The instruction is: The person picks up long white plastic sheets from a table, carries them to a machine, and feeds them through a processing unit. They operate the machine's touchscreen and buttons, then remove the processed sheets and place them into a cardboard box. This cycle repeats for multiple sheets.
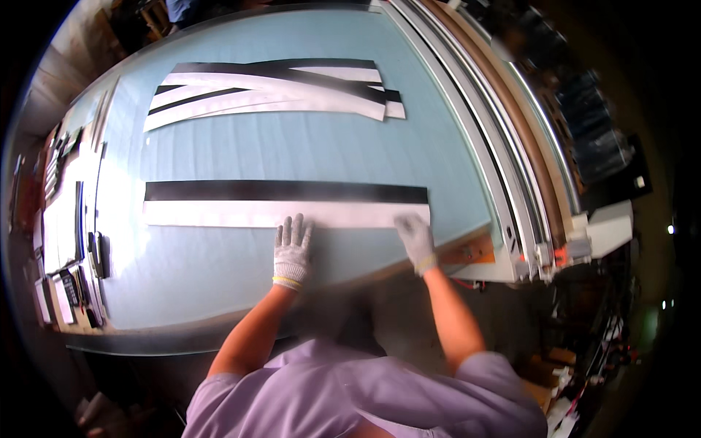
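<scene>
While only the head view is on hand, it shows both gloved hands pressed flat on a long white strip that lies across a pale blue cutting table. That strip runs left to right, its long axis square to the person's forearms, and a black strip of like length lies along its far edge, touching or slightly overlapping it; which one I cannot tell. Left hand, in a grey-white knit glove with a yellow cuff band, rests with fingers spread and palm down on the near edge of the white strip, about midway along it. Right hand, gloved alike and blurred, lies flat near the strip's right end. Neither hand pinches or lifts anything; both are open, bearing down on the sheet. So the right hand is the nearer to an end of the strip, while the left end lies well apart from both.

Both strips look thin, flat and limp, like cut fabric or interlining. Farther off lies a loose pile of crossed black and white strips. At the right runs the table's metal rail, ending in a white machine housing.
</scene>
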`<state>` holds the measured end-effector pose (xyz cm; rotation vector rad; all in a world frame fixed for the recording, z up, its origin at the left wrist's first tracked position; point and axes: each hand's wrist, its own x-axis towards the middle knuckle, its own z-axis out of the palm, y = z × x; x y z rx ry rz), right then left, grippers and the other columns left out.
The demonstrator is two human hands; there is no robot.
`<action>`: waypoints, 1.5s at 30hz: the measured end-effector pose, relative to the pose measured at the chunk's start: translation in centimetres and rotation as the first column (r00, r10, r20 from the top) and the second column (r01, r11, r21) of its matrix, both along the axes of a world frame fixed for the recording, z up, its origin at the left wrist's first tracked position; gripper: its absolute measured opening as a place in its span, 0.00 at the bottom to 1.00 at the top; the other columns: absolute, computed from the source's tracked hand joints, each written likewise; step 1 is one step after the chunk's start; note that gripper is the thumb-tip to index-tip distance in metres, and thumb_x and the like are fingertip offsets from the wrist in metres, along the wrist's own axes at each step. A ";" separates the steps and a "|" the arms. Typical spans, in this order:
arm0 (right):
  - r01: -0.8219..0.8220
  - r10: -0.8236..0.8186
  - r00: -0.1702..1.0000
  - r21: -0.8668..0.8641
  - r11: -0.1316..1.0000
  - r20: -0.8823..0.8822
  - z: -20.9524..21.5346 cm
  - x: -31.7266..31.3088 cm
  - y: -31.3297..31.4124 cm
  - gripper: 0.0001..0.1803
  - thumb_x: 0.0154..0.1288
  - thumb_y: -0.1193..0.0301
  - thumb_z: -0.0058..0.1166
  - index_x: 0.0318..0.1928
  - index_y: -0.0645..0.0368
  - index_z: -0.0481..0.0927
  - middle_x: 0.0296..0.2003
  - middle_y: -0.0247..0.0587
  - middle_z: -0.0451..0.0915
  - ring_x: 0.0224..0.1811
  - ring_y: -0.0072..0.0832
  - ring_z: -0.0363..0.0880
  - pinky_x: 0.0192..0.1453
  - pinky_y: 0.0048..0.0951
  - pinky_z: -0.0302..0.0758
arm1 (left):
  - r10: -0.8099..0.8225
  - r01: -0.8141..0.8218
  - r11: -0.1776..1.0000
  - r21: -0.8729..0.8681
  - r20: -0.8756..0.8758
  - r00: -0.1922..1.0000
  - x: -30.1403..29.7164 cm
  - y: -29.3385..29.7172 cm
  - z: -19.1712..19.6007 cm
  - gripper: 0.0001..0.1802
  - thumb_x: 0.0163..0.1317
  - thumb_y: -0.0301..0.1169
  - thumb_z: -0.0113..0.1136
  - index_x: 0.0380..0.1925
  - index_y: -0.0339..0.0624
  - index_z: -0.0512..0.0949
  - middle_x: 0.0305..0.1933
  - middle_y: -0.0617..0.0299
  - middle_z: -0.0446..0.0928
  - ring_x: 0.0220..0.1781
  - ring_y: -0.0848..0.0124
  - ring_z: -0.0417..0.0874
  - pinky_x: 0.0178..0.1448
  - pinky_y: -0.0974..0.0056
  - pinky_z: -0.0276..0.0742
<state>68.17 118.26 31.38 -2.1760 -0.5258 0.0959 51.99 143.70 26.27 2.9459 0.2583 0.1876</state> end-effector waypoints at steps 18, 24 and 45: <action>-0.365 0.328 0.925 -0.209 0.907 -0.192 -4.9 41.3 15.5 0.29 0.47 0.67 0.65 0.53 0.60 0.77 0.44 0.50 0.82 0.48 0.38 0.80 0.54 0.37 0.76 | 0.241 -0.243 0.963 -0.116 -0.030 0.970 5.6 -3.3 2.9 0.36 0.50 0.37 0.64 0.62 0.46 0.67 0.68 0.48 0.62 0.69 0.45 0.61 0.72 0.45 0.54; -0.390 0.601 0.716 0.510 0.766 -0.355 -1.9 35.1 13.5 0.22 0.58 0.79 0.52 0.55 0.71 0.75 0.48 0.42 0.80 0.49 0.26 0.77 0.61 0.24 0.68 | 0.247 -0.250 0.960 -0.123 -0.035 0.968 4.9 -3.2 2.5 0.36 0.50 0.38 0.64 0.62 0.46 0.67 0.68 0.49 0.63 0.70 0.47 0.61 0.72 0.45 0.54; -0.484 0.328 0.759 -0.152 0.862 -0.562 -2.3 25.0 -6.9 0.26 0.55 0.71 0.61 0.55 0.69 0.74 0.46 0.47 0.80 0.47 0.29 0.78 0.54 0.29 0.73 | 0.488 -0.487 0.866 0.111 0.019 0.872 1.8 -3.1 0.5 0.43 0.53 0.44 0.62 0.68 0.46 0.58 0.73 0.46 0.52 0.75 0.48 0.50 0.76 0.50 0.46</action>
